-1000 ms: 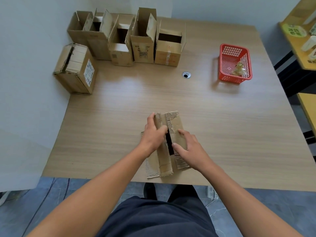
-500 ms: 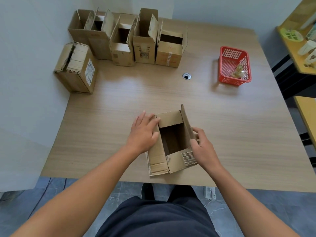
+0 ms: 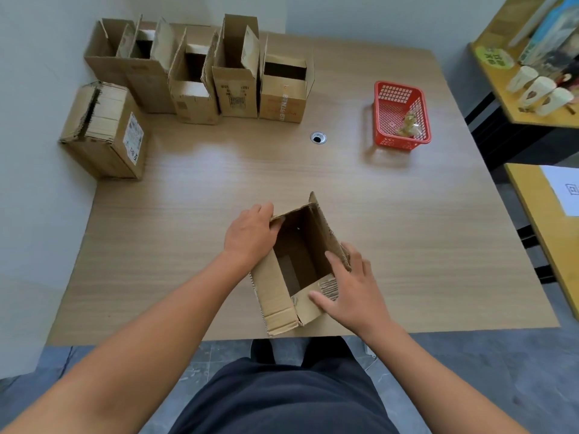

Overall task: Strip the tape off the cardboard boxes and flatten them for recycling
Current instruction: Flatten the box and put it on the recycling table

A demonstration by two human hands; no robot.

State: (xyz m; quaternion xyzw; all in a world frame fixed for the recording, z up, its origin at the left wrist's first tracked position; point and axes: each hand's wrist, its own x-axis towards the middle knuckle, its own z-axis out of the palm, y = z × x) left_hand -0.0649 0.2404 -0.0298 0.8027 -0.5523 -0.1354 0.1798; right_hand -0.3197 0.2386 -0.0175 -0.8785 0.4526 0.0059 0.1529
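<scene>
Head: two hands [image 3: 250, 238] [image 3: 355, 297] on one box [image 3: 279, 296].

You face a light wood-grain table [image 3: 407, 230] that fills most of the frame. A pale wall [image 3: 31, 151] closes its left side, and a second wall [image 3: 360, 17] runs along the top. There is a round cable hole [image 3: 318, 138] upper centre, with a soft glare [image 3: 203, 148] on the wood left of it. Grey tiled floor [image 3: 470, 371] shows along the bottom. At the right edge are two yellow-topped desks, an upper one [image 3: 501, 89] and a lower one [image 3: 539, 230].
</scene>
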